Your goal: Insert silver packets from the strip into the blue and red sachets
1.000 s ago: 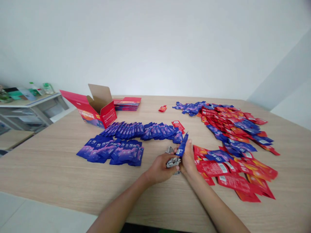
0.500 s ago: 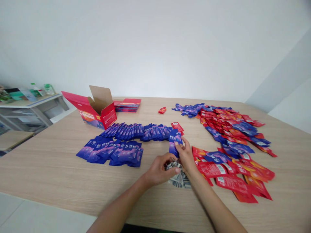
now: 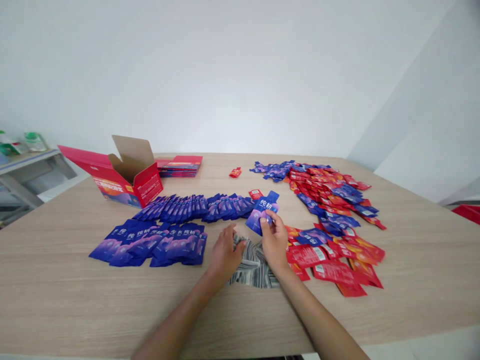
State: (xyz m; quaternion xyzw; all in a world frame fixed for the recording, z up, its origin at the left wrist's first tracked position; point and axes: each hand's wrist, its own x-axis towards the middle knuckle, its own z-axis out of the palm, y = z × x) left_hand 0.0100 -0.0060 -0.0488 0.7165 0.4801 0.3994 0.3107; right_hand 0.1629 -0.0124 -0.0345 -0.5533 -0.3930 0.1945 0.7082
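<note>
My right hand (image 3: 275,242) pinches a blue-purple pouch (image 3: 262,210) with white characters and a narrow spout-like top, held tilted above the table. My left hand (image 3: 226,254) is at the left edge of a crumpled grey striped cloth (image 3: 253,265), thumb and fingers apart, with some cloth showing between them. The cloth lies on the table between both hands. To the left are overlapping blue pouches in a front group (image 3: 150,242) and a back row (image 3: 191,207). A pile of red and blue pouches (image 3: 330,200) spreads to the right, its nearer part (image 3: 333,272) close to my right forearm.
An open red carton (image 3: 127,177) stands at the back left, beside a stack of flat red cartons (image 3: 180,166). One small red pouch (image 3: 235,172) lies alone at the back; another red pouch (image 3: 255,194) lies behind the held one. A side table (image 3: 30,160) stands far left.
The view has turned a little right. The pouch in my right hand has come away from the cloth and tilted. My left fingers have loosened, and the bunched cloth lies more spread out.
</note>
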